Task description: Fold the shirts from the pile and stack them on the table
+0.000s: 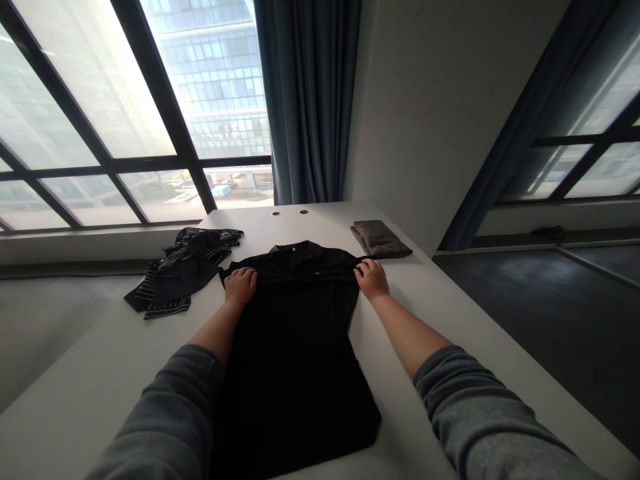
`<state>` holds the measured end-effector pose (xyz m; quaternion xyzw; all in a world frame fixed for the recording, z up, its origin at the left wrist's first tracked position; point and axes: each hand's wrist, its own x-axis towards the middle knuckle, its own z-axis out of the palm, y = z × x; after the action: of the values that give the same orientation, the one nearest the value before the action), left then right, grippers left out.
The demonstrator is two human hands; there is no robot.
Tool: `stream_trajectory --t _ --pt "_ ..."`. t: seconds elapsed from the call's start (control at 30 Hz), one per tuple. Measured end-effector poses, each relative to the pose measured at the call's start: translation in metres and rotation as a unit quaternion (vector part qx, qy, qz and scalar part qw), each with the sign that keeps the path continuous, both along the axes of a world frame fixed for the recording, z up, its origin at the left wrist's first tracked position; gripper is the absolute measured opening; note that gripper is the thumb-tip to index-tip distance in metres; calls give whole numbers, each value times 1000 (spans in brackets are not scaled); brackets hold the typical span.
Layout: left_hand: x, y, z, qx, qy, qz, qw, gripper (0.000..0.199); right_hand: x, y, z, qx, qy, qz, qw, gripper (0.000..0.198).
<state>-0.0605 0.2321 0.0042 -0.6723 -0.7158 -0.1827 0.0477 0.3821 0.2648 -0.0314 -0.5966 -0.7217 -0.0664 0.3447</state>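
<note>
A black polo shirt (295, 360) lies spread out on the white table, collar toward the far end and hem toward me. A small light mark shows on its chest and a label inside the collar. My left hand (241, 285) rests at the left shoulder, its fingers curled onto the sleeve cloth. At the opposite shoulder my right hand (371, 277) is closed on the right sleeve, fingertips bent around the fabric. The lower left side of the shirt is partly hidden behind my left forearm.
A crumpled heap of dark clothing (185, 270) with white stripes lies on the table's left side. A folded grey-brown garment (381, 238) sits at the far right. Two round holes are set in the table (330, 212) near its far edge, before a blue curtain (310, 100) and windows.
</note>
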Motion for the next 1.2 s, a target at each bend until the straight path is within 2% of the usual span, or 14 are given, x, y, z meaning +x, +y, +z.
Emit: stream_trajectory --t 0.1,0.23,0.33,0.43,0.5,0.6,0.73,0.87,0.97,1.03,1.1,1.17,1.2 --pt "3 -48 5 25 20 -74 997 35 -14 -43 12 19 44 173 984 26" --pt "9 -144 13 -55 10 -227 972 27 -31 -127 31 -80 36 413 906 48" --pt "13 -216 21 -139 -34 -331 933 32 -38 -180 44 -145 -16 483 863 56" --pt "17 -261 22 -179 -41 -364 913 47 -40 -207 49 -170 -52 483 857 39" --pt "20 -275 18 -165 -40 -344 924 38 -39 -212 49 -168 -47 473 864 29" --pt "24 -278 14 -145 -42 -317 936 17 -32 -212 49 -155 -4 436 887 30" --pt "29 -279 26 -183 -61 -291 937 16 -4 -217 57 -160 21 359 919 24" --pt "29 -292 45 -273 -90 -296 911 17 38 -239 66 -222 -18 314 923 13" --pt "21 -310 52 -300 -93 -316 896 15 60 -267 72 -277 -38 300 912 20" --pt "7 -323 50 -303 -71 -330 891 32 67 -288 77 -303 -41 304 902 41" --pt "-13 -336 43 -308 -24 -333 891 66 70 -306 81 -318 -39 320 891 64" --pt "-33 -347 33 -300 34 -310 902 89 70 -319 81 -319 -42 336 885 65" --pt "-41 -352 28 -283 54 -296 910 90 69 -323 80 -311 -42 340 886 57"
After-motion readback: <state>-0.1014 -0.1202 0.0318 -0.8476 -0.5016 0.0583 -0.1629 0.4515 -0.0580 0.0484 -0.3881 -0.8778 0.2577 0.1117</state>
